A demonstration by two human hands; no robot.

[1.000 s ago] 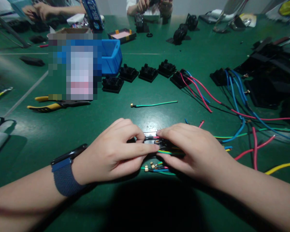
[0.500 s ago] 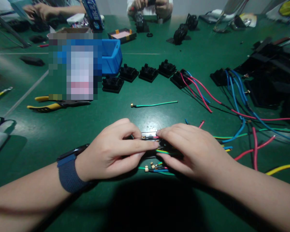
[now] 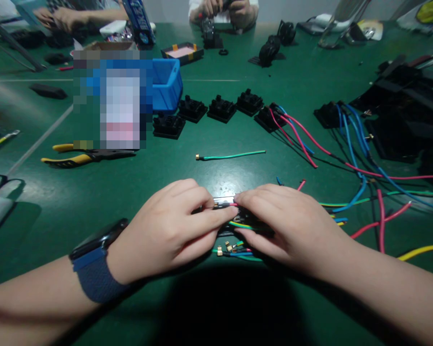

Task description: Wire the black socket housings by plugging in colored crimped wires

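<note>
Between both hands lies a black plastic socket module [image 3: 243, 215], largely covered by my fingers. My left hand [image 3: 182, 221] grips its left side, the index finger stretched across and pressing near a red wire. From the right, my right hand [image 3: 285, 216] holds the module with fingers on top and the thumb at the near side. A yellow-green wire [image 3: 241, 225] runs over the part and under my right hand. Just nearer to me lie several short wires with brass terminals [image 3: 220, 251]. Beyond the hands rests a single green wire [image 3: 234, 155] with a brass terminal.
Several black socket modules [image 3: 221, 108] stand in a row, one with red and blue wires. Yellow-handled pliers [image 3: 72, 158] lie left, before a blue bin [image 3: 166, 86]. Loose wires [image 3: 382, 216] spread at right. Another person's hands [image 3: 231, 12] work across the table.
My left wrist has rolled and dropped slightly, showing more of the watch. The left index finger has shifted a little upward on the module. My right hand stays almost still.
</note>
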